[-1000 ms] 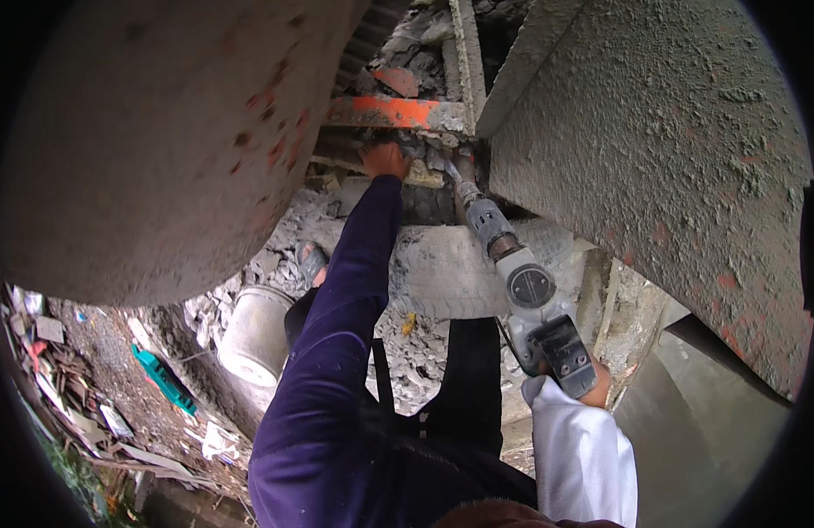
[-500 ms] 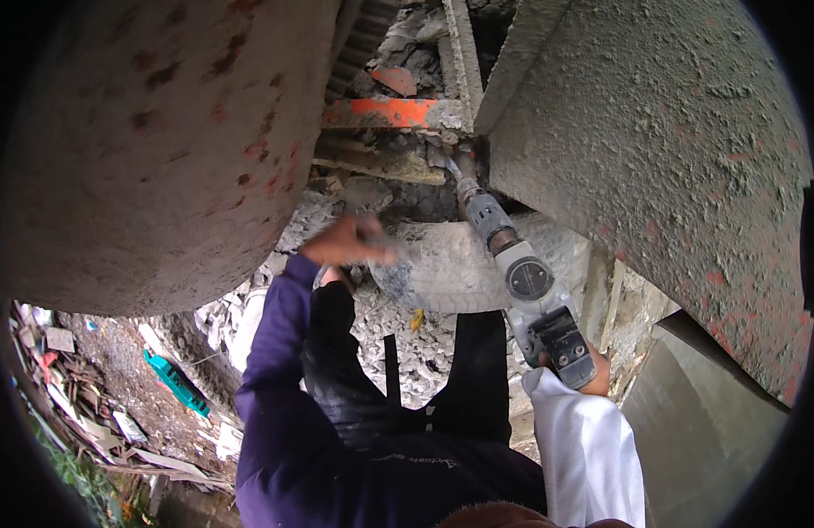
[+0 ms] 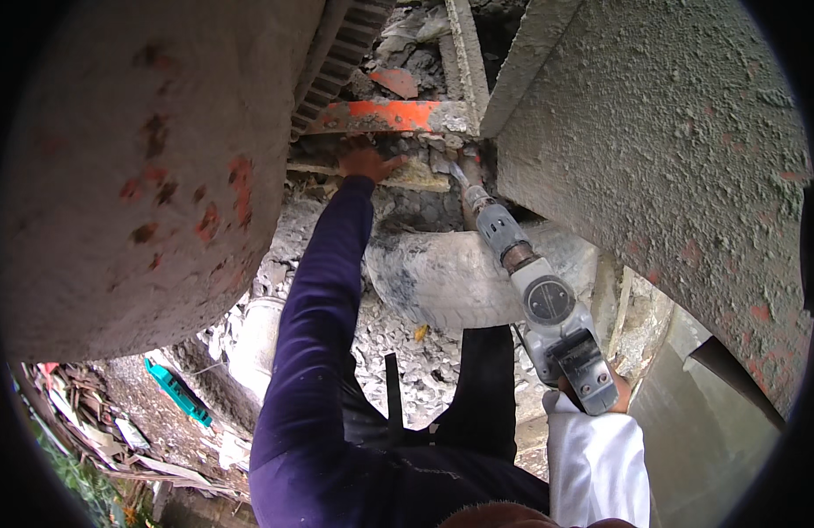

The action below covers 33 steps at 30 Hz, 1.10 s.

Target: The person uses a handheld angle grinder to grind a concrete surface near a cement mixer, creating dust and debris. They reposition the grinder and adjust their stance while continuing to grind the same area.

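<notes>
Nearest: white sleeve point(image 3: 596, 462) bottom right, leading to the right hand point(image 3: 620, 396). That hand is closed round the rear end of a grey power hammer point(image 3: 548, 301); fingers mostly hidden behind the tool body. Hammer sits right of centre, on a slant, rear end toward the person, nose pointing away and a bit left. It crosses in front of the right part of a dusty tyre point(image 3: 451, 277); can't tell if it touches it.

Purple sleeve point(image 3: 310, 326) runs forward on the left side. Dark trousers point(image 3: 488, 378) below, grey rubble point(image 3: 394, 374) on the ground between the legs, a small yellow scrap point(image 3: 420, 333) in it near the tyre.

Off left: pale bucket point(image 3: 259, 339), partly behind the purple sleeve. Further left, a long teal object point(image 3: 177, 392) on the ground, scrap pile point(image 3: 86, 414) beyond it.

Big stained drum point(image 3: 143, 194) fills the upper left; mortar-crusted panel point(image 3: 662, 158) fills the upper right.

Far end: bit point(image 3: 461, 176) tip is at the debris under the right end of an orange-painted crossbar point(image 3: 398, 115). Left hand point(image 3: 363, 165) is at a pale ledge point(image 3: 425, 179) just below that bar, left of the bit, thumb out to the right. Fingertips blurred; can't tell if it's gripping anything. Toothed strip point(image 3: 344, 66) along the drum edge, reddish chunk point(image 3: 396, 83) behind the bar.
</notes>
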### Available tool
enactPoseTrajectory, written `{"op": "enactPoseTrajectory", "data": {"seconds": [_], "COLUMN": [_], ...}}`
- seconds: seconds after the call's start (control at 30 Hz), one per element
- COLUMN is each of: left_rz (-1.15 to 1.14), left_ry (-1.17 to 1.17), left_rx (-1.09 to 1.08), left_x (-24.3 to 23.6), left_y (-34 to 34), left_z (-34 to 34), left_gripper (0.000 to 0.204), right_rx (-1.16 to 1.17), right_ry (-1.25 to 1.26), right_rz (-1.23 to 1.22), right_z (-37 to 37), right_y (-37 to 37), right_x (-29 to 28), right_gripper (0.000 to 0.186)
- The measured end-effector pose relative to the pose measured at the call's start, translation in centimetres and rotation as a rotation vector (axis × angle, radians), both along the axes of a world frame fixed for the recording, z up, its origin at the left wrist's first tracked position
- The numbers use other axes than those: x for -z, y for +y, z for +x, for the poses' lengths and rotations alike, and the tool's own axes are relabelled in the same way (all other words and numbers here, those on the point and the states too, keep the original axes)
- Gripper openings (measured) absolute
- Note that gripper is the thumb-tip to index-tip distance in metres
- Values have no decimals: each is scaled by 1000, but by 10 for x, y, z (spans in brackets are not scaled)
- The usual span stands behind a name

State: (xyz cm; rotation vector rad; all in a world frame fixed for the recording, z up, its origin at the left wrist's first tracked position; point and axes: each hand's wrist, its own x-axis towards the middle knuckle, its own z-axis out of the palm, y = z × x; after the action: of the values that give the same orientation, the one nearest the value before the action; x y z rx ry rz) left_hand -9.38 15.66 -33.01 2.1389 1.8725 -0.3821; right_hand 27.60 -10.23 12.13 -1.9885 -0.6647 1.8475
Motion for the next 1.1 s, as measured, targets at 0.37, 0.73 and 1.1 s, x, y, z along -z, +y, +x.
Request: {"op": "enactPoseTrajectory", "data": {"seconds": [0.37, 0.73, 1.1], "left_rz": [-528, -151, -122], "left_ry": [-69, -47, -586], "left_rx": [-7, 72, 99], "left_x": [62, 35, -28], "left_y": [53, 16, -23], "left_z": [-28, -14, 38], "left_gripper": [111, 77, 55], "right_rx": [-511, -246, -488], "right_ry": [227, 198, 97], "right_rz": [-283, -224, 129], "right_z": [39, 37, 51], "right_y": [-10, -30, -48], "right_x": [37, 38, 64], "right_gripper": [29, 25, 23]}}
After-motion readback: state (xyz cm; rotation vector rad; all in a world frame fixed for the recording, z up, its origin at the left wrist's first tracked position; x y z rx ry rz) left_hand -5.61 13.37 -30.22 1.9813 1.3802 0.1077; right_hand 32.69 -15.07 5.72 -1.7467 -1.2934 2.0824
